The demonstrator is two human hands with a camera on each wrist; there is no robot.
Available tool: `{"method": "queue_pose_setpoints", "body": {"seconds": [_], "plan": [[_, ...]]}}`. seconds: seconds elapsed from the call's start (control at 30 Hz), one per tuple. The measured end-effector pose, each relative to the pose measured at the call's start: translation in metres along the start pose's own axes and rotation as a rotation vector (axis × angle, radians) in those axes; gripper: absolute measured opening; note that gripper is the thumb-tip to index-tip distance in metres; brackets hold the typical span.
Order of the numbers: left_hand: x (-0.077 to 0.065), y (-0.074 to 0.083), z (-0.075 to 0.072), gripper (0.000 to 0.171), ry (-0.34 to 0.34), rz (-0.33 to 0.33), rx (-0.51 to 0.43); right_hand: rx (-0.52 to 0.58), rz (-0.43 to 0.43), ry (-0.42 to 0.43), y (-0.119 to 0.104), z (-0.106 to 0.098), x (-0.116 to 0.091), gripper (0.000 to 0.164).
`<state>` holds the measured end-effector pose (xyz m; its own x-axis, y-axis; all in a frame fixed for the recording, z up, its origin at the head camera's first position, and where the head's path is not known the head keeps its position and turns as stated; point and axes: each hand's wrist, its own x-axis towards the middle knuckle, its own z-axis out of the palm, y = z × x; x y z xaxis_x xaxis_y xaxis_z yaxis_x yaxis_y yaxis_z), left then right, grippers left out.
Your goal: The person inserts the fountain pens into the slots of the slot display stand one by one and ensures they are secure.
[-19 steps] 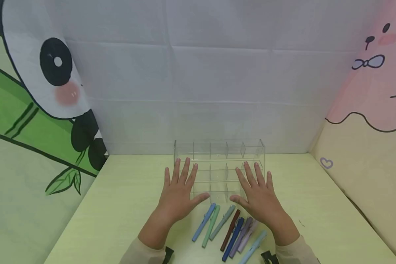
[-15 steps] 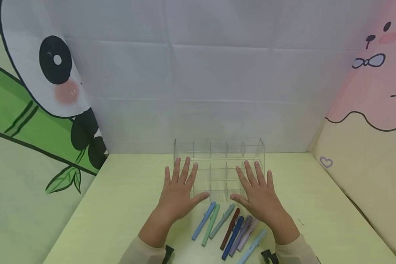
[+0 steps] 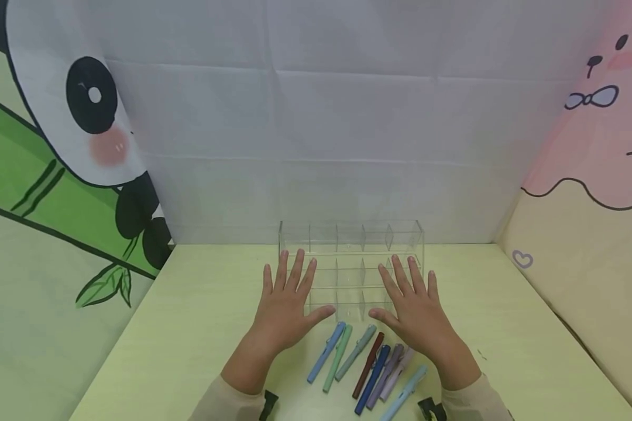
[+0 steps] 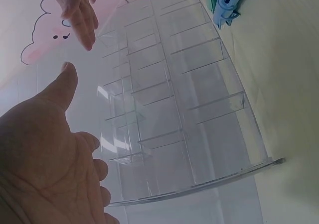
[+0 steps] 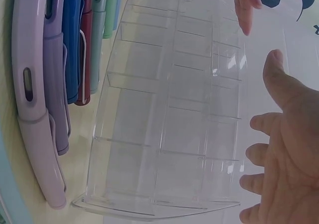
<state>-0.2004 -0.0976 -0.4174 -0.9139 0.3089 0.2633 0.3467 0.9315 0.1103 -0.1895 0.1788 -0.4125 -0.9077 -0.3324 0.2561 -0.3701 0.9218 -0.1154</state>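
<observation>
Both hands are held palm down with fingers spread, holding nothing. In the head view my left hand overlaps the left part of a clear plastic organizer, and my right hand overlaps its right part. The organizer is tiered, with thin dividers making several compartments, all bare. Several capped pens lie loose in front of it: a blue pen, a green pen, a grey-green pen, a dark red pen, a dark blue pen, a purple pen, a lilac pen and a light blue pen.
The pale wood-look table runs back to a white cloth backdrop. A panda print covers the left side and a pink animal print the right. Dark straps show near both sleeves.
The head view shifts very slightly. Hands, pens and organizer keep the same positions relative to one another.
</observation>
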Motion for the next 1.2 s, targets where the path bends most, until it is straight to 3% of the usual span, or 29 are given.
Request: {"method": "queue_pose_setpoints", "body": {"seconds": [0.27,0.5,0.63,0.77,0.87,1.0,1.2], "plan": [[0.002,-0.004,0.001,0.099,-0.002,-0.003,-0.013,0.017,0.004,-0.008,0.001,-0.003,-0.001,0.089],[0.005,-0.029,-0.002,0.104,0.048,-0.025,-0.081,0.061,-0.005,-0.004,0.007,-0.007,-0.002,0.090],[0.010,-0.046,-0.005,0.110,0.099,-0.060,-0.218,0.085,-0.001,0.007,0.015,-0.012,-0.001,0.092],[0.012,-0.061,-0.003,0.115,0.102,-0.146,-0.439,0.138,0.015,-0.015,0.021,-0.020,-0.001,0.094],[0.012,-0.071,0.000,0.117,0.056,-0.210,-0.624,0.174,0.029,-0.032,0.025,-0.026,-0.002,0.094],[0.015,-0.080,0.007,0.116,-0.064,-0.278,-0.821,0.219,0.048,-0.036,0.032,-0.033,-0.004,0.093],[0.017,-0.087,0.015,0.118,-0.236,-0.356,-1.001,0.307,0.117,-0.102,0.038,-0.042,-0.008,0.089]]}}
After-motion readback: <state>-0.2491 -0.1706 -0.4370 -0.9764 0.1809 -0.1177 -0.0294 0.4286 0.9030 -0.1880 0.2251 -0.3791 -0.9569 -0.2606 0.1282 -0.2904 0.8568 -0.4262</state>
